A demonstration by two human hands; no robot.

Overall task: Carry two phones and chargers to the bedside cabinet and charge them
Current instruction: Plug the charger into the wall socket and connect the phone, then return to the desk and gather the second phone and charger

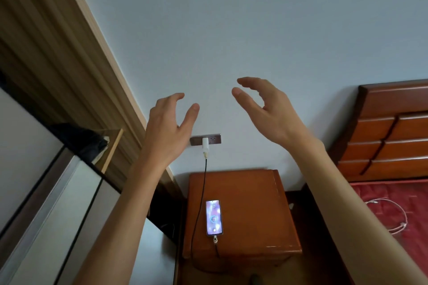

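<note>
— Both forearms rise nearest the lens; the left hand (168, 127) and the right hand (266, 111) are raised in front of the wall above the bedside cabinet (254, 192), fingers spread wide, holding nothing.

— And the phones?

— One phone (214, 218) lies face up on the cabinet's top, left of its middle, screen lit. Its dark cable (201, 192) climbs to a white charger (205, 144) plugged into the wall socket (214, 139) straight above the cabinet.

— The second one?

— No second phone shows anywhere. A white cable (391, 217) lies looped on the red bed (379, 192), right of the cabinet, attached to nothing visible.

— So what could fail?

— Probably the task ends half finished: the person could leave with that cable unused. Also, the dark cable hangs off the cabinet's front edge; a passing arm might snag it and drag the phone down. The socket's free slot sits tight beside the charger, so a second plug may crowd it.
</note>
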